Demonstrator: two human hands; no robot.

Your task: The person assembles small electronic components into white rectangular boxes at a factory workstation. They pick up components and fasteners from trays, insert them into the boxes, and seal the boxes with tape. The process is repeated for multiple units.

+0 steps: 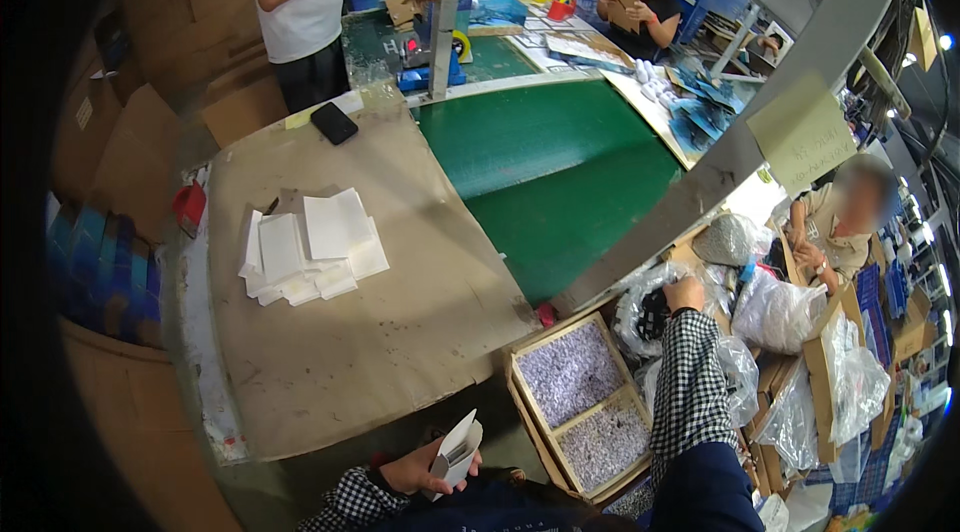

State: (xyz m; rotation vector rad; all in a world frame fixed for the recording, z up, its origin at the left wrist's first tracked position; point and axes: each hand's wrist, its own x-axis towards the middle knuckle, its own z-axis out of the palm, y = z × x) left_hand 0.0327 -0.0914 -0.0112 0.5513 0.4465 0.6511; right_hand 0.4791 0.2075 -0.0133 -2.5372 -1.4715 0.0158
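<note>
A carton (455, 457) is resting in the left hand (412, 472); ahead-left of it, more cartons (318, 240) are lying on a table (400, 352), a phone (333, 124) beyond. A divided tray (590, 411) is sitting between the hands, a bag (633, 318) lying at the right hand (685, 295).

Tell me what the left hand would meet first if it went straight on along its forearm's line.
The left hand, white box leading, would probably meet the left side of the wooden tray; relative height is unclear, so it might pass over.

Brown-covered table (360, 362): piled white boxes (338, 227), black phone (334, 124).
</note>
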